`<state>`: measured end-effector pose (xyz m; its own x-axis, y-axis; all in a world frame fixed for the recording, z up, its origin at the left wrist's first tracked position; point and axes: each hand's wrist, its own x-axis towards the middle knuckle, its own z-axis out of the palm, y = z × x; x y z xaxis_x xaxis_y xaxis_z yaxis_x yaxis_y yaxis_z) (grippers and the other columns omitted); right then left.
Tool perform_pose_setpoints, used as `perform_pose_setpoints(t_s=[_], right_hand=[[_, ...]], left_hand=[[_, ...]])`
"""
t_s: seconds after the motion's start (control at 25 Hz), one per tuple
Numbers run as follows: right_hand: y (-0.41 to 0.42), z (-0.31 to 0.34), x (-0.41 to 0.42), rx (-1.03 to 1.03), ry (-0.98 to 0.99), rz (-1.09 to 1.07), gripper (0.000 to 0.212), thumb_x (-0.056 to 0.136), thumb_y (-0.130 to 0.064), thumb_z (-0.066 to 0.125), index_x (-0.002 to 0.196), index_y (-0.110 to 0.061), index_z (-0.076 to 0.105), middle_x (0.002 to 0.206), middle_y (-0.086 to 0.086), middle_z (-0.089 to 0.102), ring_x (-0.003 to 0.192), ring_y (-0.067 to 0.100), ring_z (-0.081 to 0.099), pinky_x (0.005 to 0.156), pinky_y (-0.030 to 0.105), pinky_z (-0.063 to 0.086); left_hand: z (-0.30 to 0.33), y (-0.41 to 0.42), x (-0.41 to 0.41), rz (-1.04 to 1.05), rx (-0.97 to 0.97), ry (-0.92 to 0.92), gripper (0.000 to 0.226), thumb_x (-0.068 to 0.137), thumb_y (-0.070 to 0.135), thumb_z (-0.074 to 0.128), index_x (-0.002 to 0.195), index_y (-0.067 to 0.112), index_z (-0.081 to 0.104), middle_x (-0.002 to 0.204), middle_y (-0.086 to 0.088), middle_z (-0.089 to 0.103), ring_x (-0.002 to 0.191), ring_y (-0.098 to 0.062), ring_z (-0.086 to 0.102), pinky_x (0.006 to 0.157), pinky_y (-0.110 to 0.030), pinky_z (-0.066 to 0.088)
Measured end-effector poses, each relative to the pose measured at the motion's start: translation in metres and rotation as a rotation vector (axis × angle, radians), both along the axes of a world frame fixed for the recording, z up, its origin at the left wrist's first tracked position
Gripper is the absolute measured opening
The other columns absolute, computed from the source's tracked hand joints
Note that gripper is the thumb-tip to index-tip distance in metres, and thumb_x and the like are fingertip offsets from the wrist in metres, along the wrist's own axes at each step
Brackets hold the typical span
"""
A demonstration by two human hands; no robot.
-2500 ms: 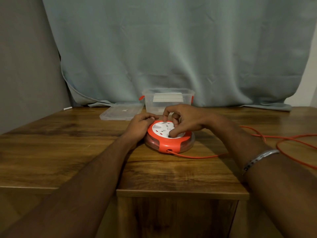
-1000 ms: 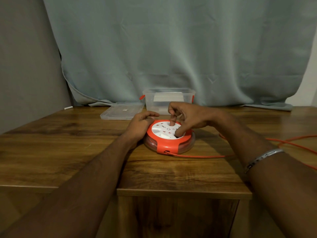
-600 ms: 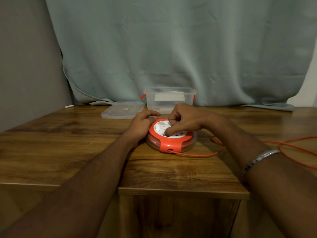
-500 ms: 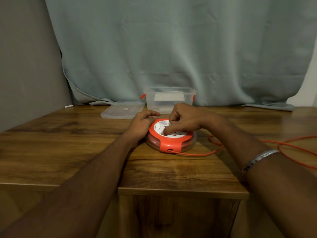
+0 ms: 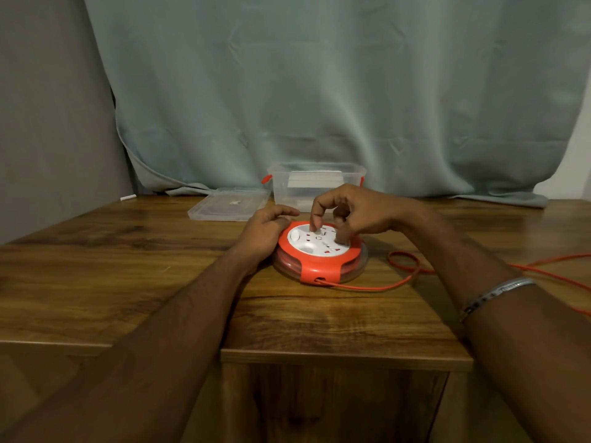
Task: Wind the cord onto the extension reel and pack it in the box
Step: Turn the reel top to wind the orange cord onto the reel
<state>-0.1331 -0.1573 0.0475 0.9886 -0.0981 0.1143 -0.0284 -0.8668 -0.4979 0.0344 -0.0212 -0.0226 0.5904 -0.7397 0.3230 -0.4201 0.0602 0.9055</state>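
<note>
A round orange extension reel (image 5: 319,254) with a white socket face lies flat on the wooden table (image 5: 128,276). My left hand (image 5: 267,230) rests against its left rim, fingers curved over the edge. My right hand (image 5: 350,212) is over the top, with curled fingertips pressing into the white face. The orange cord (image 5: 403,276) leaves the slot at the reel's front and runs right in a small loop, then off the table's right side. The clear plastic box (image 5: 316,185) stands open just behind the reel.
The box's clear lid (image 5: 228,204) lies flat to the left of the box. A grey curtain (image 5: 319,91) hangs behind the table. A small white piece (image 5: 128,197) lies at the table's back left edge.
My right hand has turned round on the reel's white face, fingers shifting position. The loose cord on the right has been drawn closer and now forms a small loop near the reel.
</note>
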Motion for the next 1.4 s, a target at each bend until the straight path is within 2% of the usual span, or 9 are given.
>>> perform_pose_setpoints(t_s=[0.08,0.2,0.36,0.44,0.56,0.64,0.72,0.96,1.4], right_hand=[[-0.001,0.000,0.000,0.035,0.055,0.029,0.042,0.071,0.028,0.062,0.103,0.002,0.068,0.109,-0.009,0.077,0.058,-0.012,0.061,0.055,0.006,0.043],[-0.003,0.000,0.000,0.043,0.067,0.031,0.043,0.072,0.027,0.064,0.100,-0.006,0.064,0.129,0.009,0.072,0.054,-0.007,0.059,0.052,0.010,0.043],[-0.003,-0.001,0.001,0.025,0.019,-0.023,0.051,0.070,0.019,0.076,0.098,-0.014,0.048,0.121,0.011,0.075,0.053,0.003,0.047,0.049,0.019,0.040],[-0.002,-0.003,0.000,-0.008,0.003,-0.067,0.054,0.069,0.008,0.085,0.097,-0.018,0.046,0.114,0.012,0.075,0.064,0.010,0.051,0.052,0.021,0.041],[0.001,-0.004,0.000,-0.028,-0.012,-0.097,0.050,0.069,0.000,0.089,0.096,-0.015,0.051,0.105,0.024,0.073,0.062,-0.003,0.058,0.053,0.015,0.043],[0.004,-0.004,0.001,-0.050,-0.023,-0.097,0.043,0.069,-0.003,0.090,0.091,-0.013,0.054,0.097,0.029,0.070,0.071,0.007,0.061,0.057,0.022,0.045],[0.007,-0.004,0.003,-0.077,-0.014,-0.104,0.037,0.071,-0.011,0.091,0.082,-0.015,0.056,0.080,0.019,0.065,0.075,0.018,0.057,0.062,0.033,0.042],[0.017,-0.009,0.009,-0.174,-0.053,-0.120,0.037,0.071,-0.023,0.088,0.064,-0.016,0.053,0.054,-0.010,0.041,0.051,0.004,0.038,0.055,0.029,0.032],[0.024,-0.014,0.015,-0.240,-0.125,-0.134,0.044,0.073,-0.033,0.080,0.046,-0.013,0.052,0.041,-0.006,0.041,0.046,0.010,0.039,0.055,0.036,0.036]], left_hand=[[0.000,0.001,-0.001,-0.006,0.007,-0.003,0.026,0.102,0.014,0.048,0.115,0.020,0.070,0.106,-0.011,0.072,0.077,-0.016,0.068,0.059,-0.025,0.052],[0.001,0.002,-0.002,-0.017,0.005,0.008,0.026,0.102,0.013,0.049,0.113,0.022,0.070,0.106,-0.011,0.071,0.078,-0.017,0.068,0.059,-0.024,0.052],[0.001,0.001,-0.002,-0.018,-0.023,0.037,0.027,0.100,0.009,0.049,0.114,0.017,0.071,0.108,-0.014,0.069,0.085,-0.024,0.066,0.074,-0.038,0.054],[0.000,0.001,-0.001,-0.011,-0.033,0.050,0.028,0.099,0.009,0.049,0.113,0.018,0.072,0.105,-0.013,0.069,0.081,-0.021,0.065,0.068,-0.034,0.052],[0.000,0.000,-0.001,-0.009,-0.032,0.056,0.028,0.099,0.009,0.049,0.113,0.018,0.072,0.106,-0.014,0.070,0.081,-0.020,0.065,0.065,-0.030,0.050],[0.000,0.000,0.000,-0.011,-0.029,0.052,0.028,0.099,0.009,0.049,0.114,0.017,0.071,0.107,-0.015,0.070,0.084,-0.022,0.066,0.067,-0.031,0.051],[0.000,0.000,0.000,-0.010,-0.021,0.054,0.027,0.100,0.010,0.049,0.116,0.016,0.070,0.109,-0.016,0.071,0.086,-0.023,0.067,0.068,-0.032,0.052],[0.000,-0.002,0.000,-0.009,-0.058,0.038,0.028,0.098,0.004,0.050,0.115,0.009,0.071,0.115,-0.022,0.070,0.103,-0.036,0.067,0.092,-0.047,0.056],[-0.001,-0.002,0.000,-0.019,-0.035,0.032,0.029,0.099,0.006,0.049,0.119,0.005,0.070,0.114,-0.020,0.072,0.104,-0.036,0.069,0.093,-0.048,0.057]])
